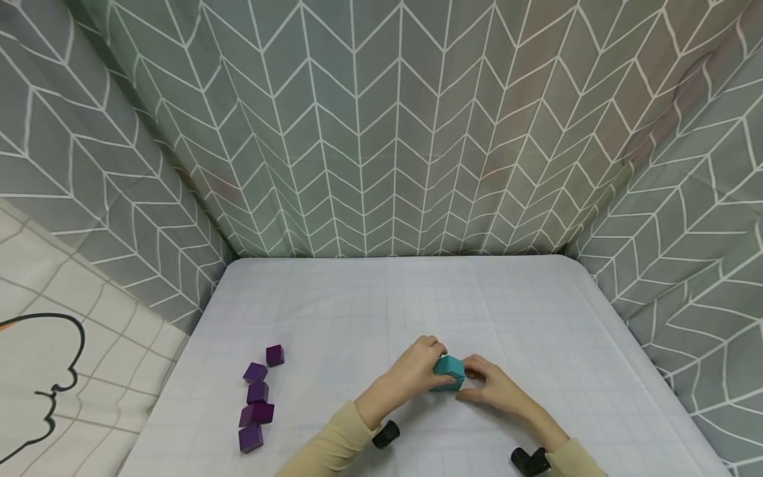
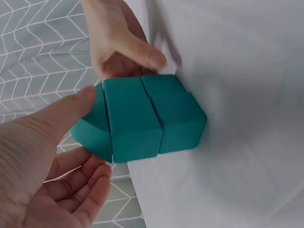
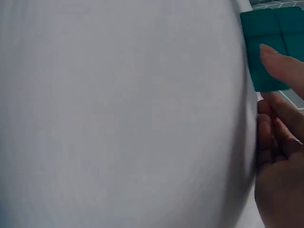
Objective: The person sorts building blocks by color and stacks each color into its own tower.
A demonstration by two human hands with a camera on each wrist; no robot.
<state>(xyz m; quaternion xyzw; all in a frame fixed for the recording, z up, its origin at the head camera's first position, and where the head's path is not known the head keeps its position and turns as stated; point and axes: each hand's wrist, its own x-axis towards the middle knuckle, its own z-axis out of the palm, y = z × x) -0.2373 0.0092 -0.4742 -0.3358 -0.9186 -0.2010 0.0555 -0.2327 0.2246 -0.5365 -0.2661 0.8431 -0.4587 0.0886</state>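
Several teal blocks are stacked on the white table, with two side by side at the bottom and others above. My left hand (image 1: 415,368) holds the uppermost teal block (image 2: 92,128), thumb on one side and fingers on the other. Below it are a middle teal block (image 2: 133,118) and the lower teal blocks (image 2: 180,116). At the stack's right side is my right hand (image 1: 496,389), its fingers and thumb spread in a loose curve. Its thumb overlaps the teal stack (image 3: 259,71) in the right wrist view; whether it presses there is unclear.
Several purple blocks (image 1: 257,392) lie in a rough column on the table's left part. The white-covered table (image 1: 334,298) ends at a patterned curtain (image 1: 381,165) at the back. Black wrist devices (image 1: 386,434) sit by both sleeves.
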